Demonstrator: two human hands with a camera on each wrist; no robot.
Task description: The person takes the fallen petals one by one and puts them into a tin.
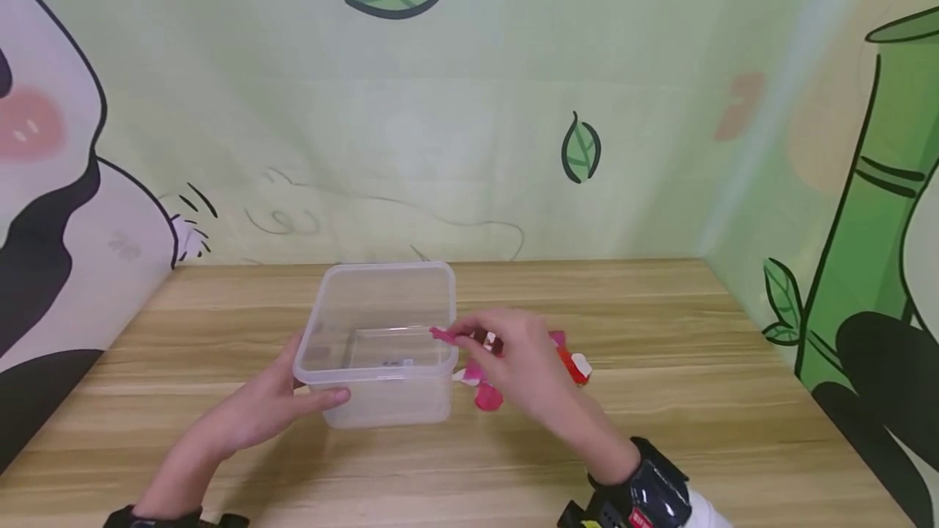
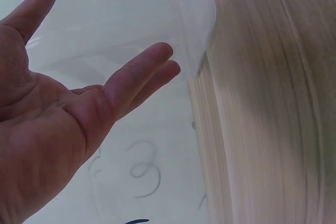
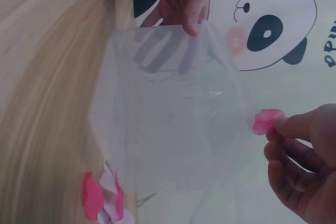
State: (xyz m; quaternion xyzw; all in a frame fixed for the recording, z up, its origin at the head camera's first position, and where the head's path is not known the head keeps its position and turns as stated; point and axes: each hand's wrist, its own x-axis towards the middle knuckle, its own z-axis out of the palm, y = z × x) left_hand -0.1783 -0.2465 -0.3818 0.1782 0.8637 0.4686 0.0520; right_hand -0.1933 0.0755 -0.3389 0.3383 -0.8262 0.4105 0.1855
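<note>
A clear plastic container [image 1: 377, 398] without a lid stands on the wooden table. My left hand [image 1: 267, 406] rests against its left side, thumb along the front wall. In the left wrist view the fingers [image 2: 139, 72] are spread and fairly straight against the clear wall. Over the container's right rim, my right hand [image 1: 513, 357] pinches a pink petal [image 1: 443, 336] between thumb and fingertips. The same pink petal [image 3: 268, 121] shows crumpled in the right wrist view. Several loose petals [image 1: 488, 397], pink, red and white, lie right of the container, partly hidden by the right hand.
The wooden table [image 1: 660, 308] runs back to a green printed backdrop [image 1: 499, 63] with leaves, a panda and bamboo. Dark straps with devices [image 1: 645, 483] sit on both wrists.
</note>
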